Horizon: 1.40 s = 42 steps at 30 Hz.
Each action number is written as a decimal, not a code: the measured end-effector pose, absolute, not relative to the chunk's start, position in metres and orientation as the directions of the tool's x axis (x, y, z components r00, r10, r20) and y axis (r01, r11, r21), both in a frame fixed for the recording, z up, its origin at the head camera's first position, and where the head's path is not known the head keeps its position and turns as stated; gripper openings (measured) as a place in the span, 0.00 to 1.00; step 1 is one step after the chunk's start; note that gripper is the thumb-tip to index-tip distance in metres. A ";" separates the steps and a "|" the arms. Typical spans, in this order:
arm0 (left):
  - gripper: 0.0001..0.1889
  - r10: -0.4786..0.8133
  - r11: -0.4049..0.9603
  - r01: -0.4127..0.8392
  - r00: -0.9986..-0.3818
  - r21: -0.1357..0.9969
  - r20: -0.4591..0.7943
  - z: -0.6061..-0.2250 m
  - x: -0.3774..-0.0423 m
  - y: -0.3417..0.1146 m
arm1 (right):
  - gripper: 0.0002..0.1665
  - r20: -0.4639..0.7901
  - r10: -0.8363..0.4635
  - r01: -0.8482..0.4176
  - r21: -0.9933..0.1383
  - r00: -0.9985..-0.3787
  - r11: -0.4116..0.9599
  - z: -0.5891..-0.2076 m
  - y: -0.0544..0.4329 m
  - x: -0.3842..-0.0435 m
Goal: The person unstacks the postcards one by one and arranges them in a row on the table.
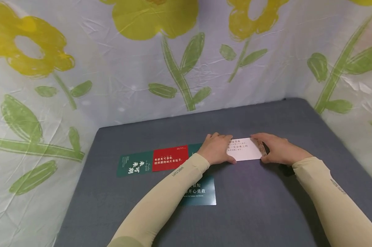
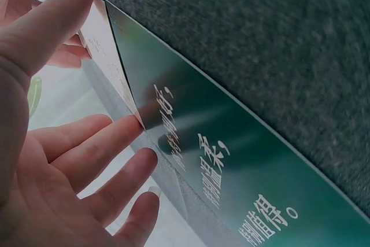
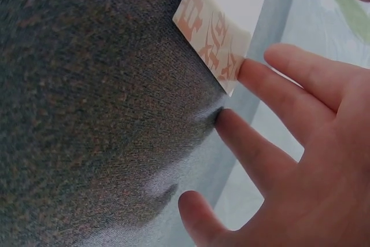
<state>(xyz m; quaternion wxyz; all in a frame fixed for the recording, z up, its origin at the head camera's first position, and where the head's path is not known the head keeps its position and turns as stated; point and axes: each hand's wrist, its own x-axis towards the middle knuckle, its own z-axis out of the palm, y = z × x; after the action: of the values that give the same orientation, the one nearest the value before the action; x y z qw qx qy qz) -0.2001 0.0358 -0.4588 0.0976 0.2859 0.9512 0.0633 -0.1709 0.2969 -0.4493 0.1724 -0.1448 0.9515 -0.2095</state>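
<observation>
A white card (image 1: 246,149) printed with lines of small text lies between my two hands. My left hand (image 1: 215,149) holds its left end, with the thumb at the near edge and a fingertip at the far edge. At the right end, my right hand (image 1: 275,148) spans the card between thumb and fingers, beside large brown printed characters (image 3: 211,33). A green card (image 2: 214,137) with white writing meets the white card under my left hand, which partly hides it in the head view.
Left of my hands, a red card (image 1: 170,158) and another green card (image 1: 134,164) continue the row. A glossy teal card (image 1: 201,193) lies nearer, partly behind my left sleeve. The grey table (image 1: 235,212) backs onto a flower-printed curtain (image 1: 121,79).
</observation>
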 end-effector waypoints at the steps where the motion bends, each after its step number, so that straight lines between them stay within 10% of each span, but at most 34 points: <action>1: 0.50 0.556 0.829 0.531 -0.818 0.178 -0.149 -0.458 -0.200 0.035 | 0.55 -0.268 -0.350 -0.206 -0.449 -0.898 0.870 -0.449 0.296 -0.171; 18: 0.51 0.542 0.811 0.509 -0.839 0.289 -0.041 -0.444 -0.125 -0.087 | 0.44 0.095 -0.520 -0.514 -0.372 -0.849 0.773 -0.441 0.203 -0.113; 42: 0.51 0.598 0.785 0.559 -0.797 0.265 -0.089 -0.457 -0.082 -0.128 | 0.51 -0.028 -0.550 -0.507 -0.349 -0.835 0.788 -0.458 0.164 -0.067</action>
<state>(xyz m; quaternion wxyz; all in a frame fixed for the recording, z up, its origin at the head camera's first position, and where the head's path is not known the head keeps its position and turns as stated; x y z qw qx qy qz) -0.0817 -0.1276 -0.4573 0.0841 0.3074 0.9411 0.1134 -0.0673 0.1637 -0.4579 0.0640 -0.2803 0.9433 -0.1662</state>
